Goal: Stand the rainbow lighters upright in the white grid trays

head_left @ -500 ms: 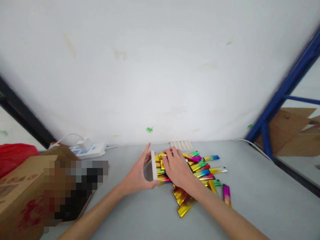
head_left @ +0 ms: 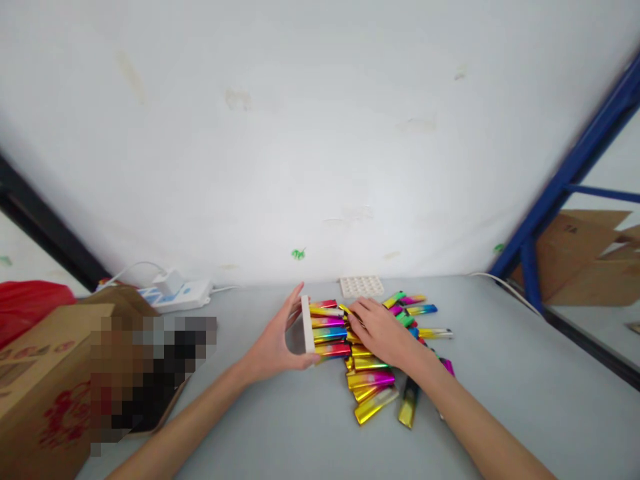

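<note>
My left hand [head_left: 277, 343] grips a white holed tray [head_left: 307, 327] stood on its side, thumb at the near end and fingers at the far end. Several shiny lighters [head_left: 330, 335] in red, blue, purple and gold stick out sideways from the tray toward the right. Over the loose pile beside it, my right hand [head_left: 383, 330] is bent with its fingers together on a gold lighter [head_left: 355, 335]; the hand partly hides what it holds. More metallic lighters [head_left: 370, 380] lie loose below and to the right of that hand.
A second white holed tray [head_left: 361, 287] lies flat by the wall. To the left are a power strip [head_left: 187, 295], a cardboard box [head_left: 45, 380] and a red bag [head_left: 35, 303]. A blue metal frame [head_left: 530, 250] and a white cable [head_left: 505, 293] stand at the right.
My right hand has moved right, away from the tray, uncovering the lighters that stick out of it. Some loose lighters have shifted. My left hand stays on the tray.
</note>
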A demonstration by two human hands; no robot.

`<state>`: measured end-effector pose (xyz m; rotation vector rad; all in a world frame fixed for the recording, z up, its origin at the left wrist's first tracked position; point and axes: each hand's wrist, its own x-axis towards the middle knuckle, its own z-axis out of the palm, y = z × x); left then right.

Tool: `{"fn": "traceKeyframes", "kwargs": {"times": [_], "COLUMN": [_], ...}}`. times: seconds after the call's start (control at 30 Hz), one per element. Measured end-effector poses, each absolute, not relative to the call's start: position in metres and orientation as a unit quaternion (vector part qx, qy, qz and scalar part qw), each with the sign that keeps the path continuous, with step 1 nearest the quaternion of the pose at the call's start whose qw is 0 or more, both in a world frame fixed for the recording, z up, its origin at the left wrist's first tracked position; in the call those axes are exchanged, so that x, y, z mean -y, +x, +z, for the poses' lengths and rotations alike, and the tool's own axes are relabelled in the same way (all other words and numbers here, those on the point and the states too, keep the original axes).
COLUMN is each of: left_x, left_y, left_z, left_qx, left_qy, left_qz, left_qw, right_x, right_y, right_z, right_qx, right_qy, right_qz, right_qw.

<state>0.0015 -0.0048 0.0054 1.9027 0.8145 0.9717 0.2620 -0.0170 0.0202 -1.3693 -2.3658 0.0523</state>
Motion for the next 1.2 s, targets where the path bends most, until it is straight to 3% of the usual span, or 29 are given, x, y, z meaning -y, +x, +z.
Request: {"fn": "traceKeyframes", "kwargs": {"times": [0.27,0.5,0.9,1.2], "left_x": [0.001,-0.001,0.007,0.015], "left_y": [0.0,0.0,0.0,-0.004], "left_z": [-0.001,-0.008,0.004,0.001], "left_qx": [-0.306,-0.301,-0.319,-0.321], "left_qy": [0.764,0.765,0.779,0.794], "left_qz": [0.394,0.404,0.396,0.383], "left_qw": [0.408,0.402,0.366,0.347], "right_x": [0.02,0.015,0.02,0.026], "right_y": [0.271,0.232,0.206,0.224], "right_z": [0.032,0.035,0.024,0.032], "right_qx": [0.837,0.819,0.84,0.826], "right_qy": [-0.492,-0.468,-0.507,-0.539], "right_qz": [0.054,0.05,-0.032,-0.033], "right_qw": [0.234,0.328,0.188,0.159]}}
